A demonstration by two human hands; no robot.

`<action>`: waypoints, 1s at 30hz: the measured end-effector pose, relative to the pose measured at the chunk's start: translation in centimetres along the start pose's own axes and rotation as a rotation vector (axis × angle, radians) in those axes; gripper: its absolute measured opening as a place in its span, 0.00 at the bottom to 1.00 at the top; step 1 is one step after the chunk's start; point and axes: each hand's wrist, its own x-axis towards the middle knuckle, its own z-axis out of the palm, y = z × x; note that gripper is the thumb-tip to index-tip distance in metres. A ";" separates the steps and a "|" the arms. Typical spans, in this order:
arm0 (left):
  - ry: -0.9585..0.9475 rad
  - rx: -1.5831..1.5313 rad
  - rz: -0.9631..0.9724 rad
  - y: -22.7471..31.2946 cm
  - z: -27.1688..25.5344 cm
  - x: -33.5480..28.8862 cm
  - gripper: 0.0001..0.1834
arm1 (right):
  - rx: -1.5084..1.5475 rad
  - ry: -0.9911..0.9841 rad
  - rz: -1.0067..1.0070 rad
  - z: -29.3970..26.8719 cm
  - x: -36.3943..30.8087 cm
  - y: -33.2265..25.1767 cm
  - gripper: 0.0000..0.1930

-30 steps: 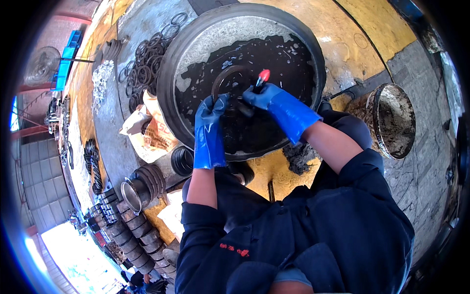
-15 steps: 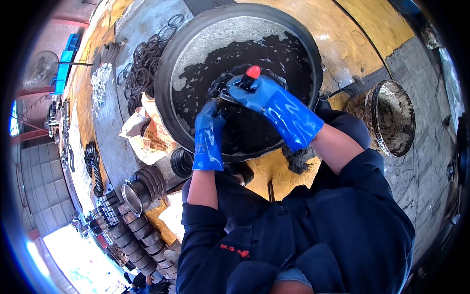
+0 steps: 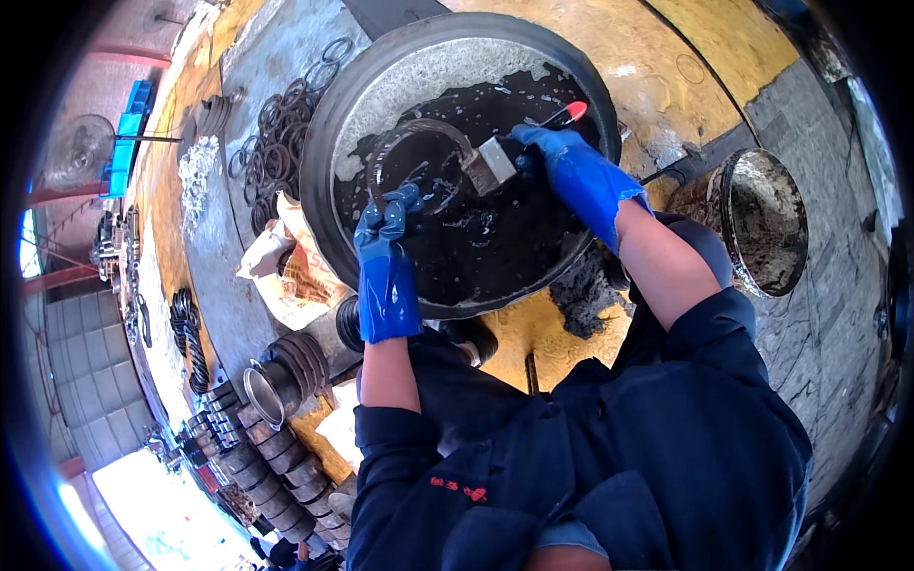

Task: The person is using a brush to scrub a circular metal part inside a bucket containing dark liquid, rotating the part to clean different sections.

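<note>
My left hand (image 3: 386, 238), in a long blue rubber glove, is closed on the lower left edge of a dark ring (image 3: 419, 126), holding it tilted above black liquid. In a matching glove, my right hand (image 3: 562, 162) grips a flat paintbrush (image 3: 495, 160) by its black handle with a red end. The brush's wide metal ferrule and dark bristles point left, at the ring's right side; whether they touch it I cannot tell. Beneath both hands is a big round basin (image 3: 317, 190) with black liquid and a pale, foamy-looking far side.
A pile of dark rings (image 3: 283, 133) lies left of the basin, beside a crumpled paper sack (image 3: 295, 262). A stained bucket (image 3: 766, 224) lies tipped at the right. Nearer left are a metal-rimmed cylinder (image 3: 265, 392) and stacked dark cylinders (image 3: 276, 466).
My hands have moved apart, the right one going right with the brush and the left slightly left. The ring and the brush's metal ferrule now show plainly.
</note>
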 end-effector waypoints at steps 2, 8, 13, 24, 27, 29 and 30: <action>0.079 -0.105 -0.056 -0.2 0.2 0.3 0.11 | 0.015 -0.089 0.004 0.7 -2.0 0.5 0.14; 0.051 -0.046 -0.136 0.7 1.5 0.2 0.09 | -0.451 -0.061 -0.423 0.4 -2.7 1.5 0.20; -0.254 0.831 0.211 -0.2 -2.0 0.3 0.13 | -0.423 0.061 -0.419 2.2 -0.2 -0.4 0.15; -0.006 0.661 0.116 -3.6 -0.3 0.5 0.22 | -0.452 -0.423 -0.233 3.8 -0.1 3.5 0.17; -0.167 0.251 -0.121 -3.1 0.4 -0.2 0.18 | -0.404 -0.398 -0.235 3.2 1.5 5.1 0.19; -0.124 -0.045 -0.309 -0.9 1.8 -1.6 0.18 | -0.380 -0.367 -0.195 3.4 1.9 5.7 0.17; -0.100 -0.035 -0.371 -0.9 1.8 -1.2 0.18 | -0.398 -0.350 -0.211 3.7 1.7 5.8 0.16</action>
